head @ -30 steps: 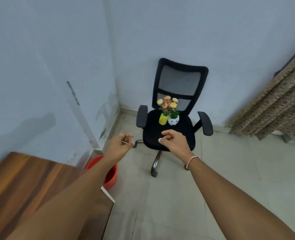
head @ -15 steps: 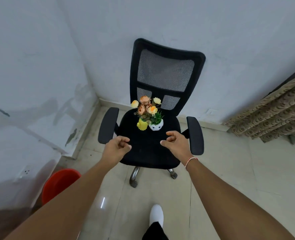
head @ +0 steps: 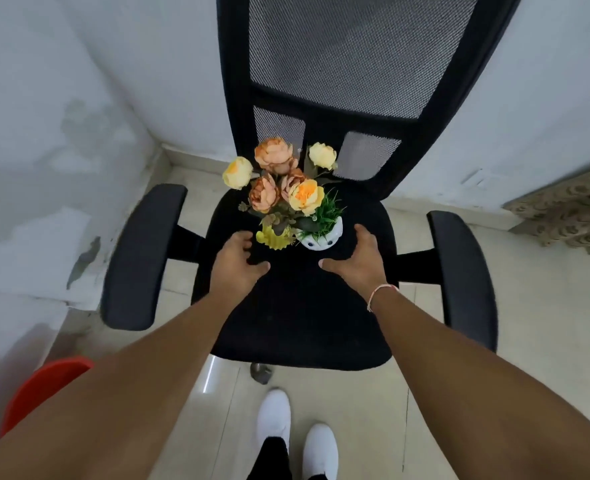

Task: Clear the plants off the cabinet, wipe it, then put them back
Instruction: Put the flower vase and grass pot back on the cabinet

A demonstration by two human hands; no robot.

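Observation:
Two small plants stand side by side on the seat of a black office chair (head: 297, 317). The left one is a yellow pot (head: 275, 237) holding orange and yellow flowers (head: 279, 178). The right one is a white pot (head: 321, 239) with green grass-like leaves. My left hand (head: 236, 263) hovers just left of and in front of the yellow pot, fingers curled apart, holding nothing. My right hand (head: 355, 259) is spread open just right of the white pot, not touching it. The cabinet is out of view.
The chair's two armrests (head: 141, 254) (head: 461, 275) flank my arms. Its mesh backrest (head: 362, 53) rises behind the plants, close to the white wall corner. A red bucket (head: 40, 386) sits at lower left on the tiled floor. A patterned curtain (head: 570, 209) hangs at right. My white shoes (head: 297, 434) stand below.
I have stepped up close to the chair, which now fills the view. Both hands have reached forward and opened, arriving on either side of the two pots.

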